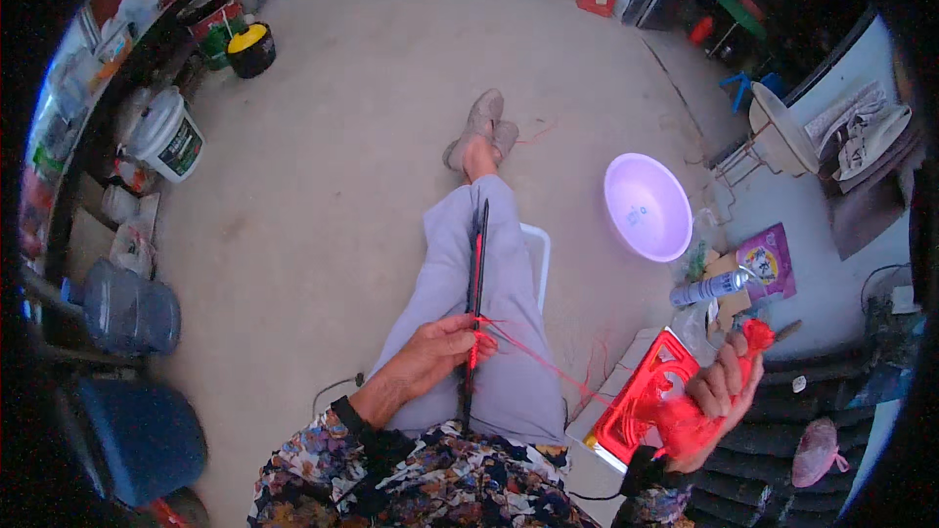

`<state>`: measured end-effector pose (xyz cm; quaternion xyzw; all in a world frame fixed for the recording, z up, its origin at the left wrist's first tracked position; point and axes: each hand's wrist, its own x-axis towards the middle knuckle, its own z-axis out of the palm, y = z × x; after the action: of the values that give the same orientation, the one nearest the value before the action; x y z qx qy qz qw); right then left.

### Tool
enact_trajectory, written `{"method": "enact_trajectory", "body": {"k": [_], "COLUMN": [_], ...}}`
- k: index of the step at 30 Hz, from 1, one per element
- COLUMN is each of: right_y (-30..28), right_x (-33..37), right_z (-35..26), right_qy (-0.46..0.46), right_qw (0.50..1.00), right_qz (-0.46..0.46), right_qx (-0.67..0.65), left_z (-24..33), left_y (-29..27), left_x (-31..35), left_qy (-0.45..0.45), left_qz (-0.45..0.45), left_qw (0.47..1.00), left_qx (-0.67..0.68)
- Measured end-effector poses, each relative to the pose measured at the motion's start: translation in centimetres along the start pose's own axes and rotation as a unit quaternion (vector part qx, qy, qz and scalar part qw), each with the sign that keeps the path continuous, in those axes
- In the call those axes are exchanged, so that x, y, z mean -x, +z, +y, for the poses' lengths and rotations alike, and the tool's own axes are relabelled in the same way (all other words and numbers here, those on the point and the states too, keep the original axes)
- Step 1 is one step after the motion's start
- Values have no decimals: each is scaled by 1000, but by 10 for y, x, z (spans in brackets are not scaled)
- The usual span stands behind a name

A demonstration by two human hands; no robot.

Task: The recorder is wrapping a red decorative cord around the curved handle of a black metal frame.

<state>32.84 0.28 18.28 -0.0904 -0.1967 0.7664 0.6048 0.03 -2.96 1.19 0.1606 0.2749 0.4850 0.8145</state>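
My left hand is closed round a long, thin dark rod that lies along my lap, pointing away from me. It looks split in two at the far end, with red along its middle and red strands wrapped at my fingers. A taut red thread runs from there toward my right hand, which is closed on a bundle of red thread at the right. Part of the bundle sticks out above my fingers. Beside and under that hand is a red tray-like box with red loops in it.
To the right are a lilac basin, a spray can and a purple bag. At left stand a white bucket, a water jug and a blue bin. A dark ribbed seat is at lower right.
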Motion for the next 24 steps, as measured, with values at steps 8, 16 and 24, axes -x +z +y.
{"method": "enact_trajectory", "body": {"k": [8, 16, 24], "right_y": [-148, -74, -49], "right_x": [63, -25, -11], "right_z": [-30, 144, 137], "right_qy": [-69, 171, 197], "right_qw": [633, 729, 632], "right_qz": [213, 60, -107], "right_qx": [741, 660, 742], "left_z": [-3, 1, -3], "left_y": [-3, -6, -3], "left_x": [-4, -1, 0], "left_qy": [-4, -3, 22], "left_qz": [-6, 11, 0], "left_qw": [1000, 1000, 1000], "left_qx": [10, 5, 18]}}
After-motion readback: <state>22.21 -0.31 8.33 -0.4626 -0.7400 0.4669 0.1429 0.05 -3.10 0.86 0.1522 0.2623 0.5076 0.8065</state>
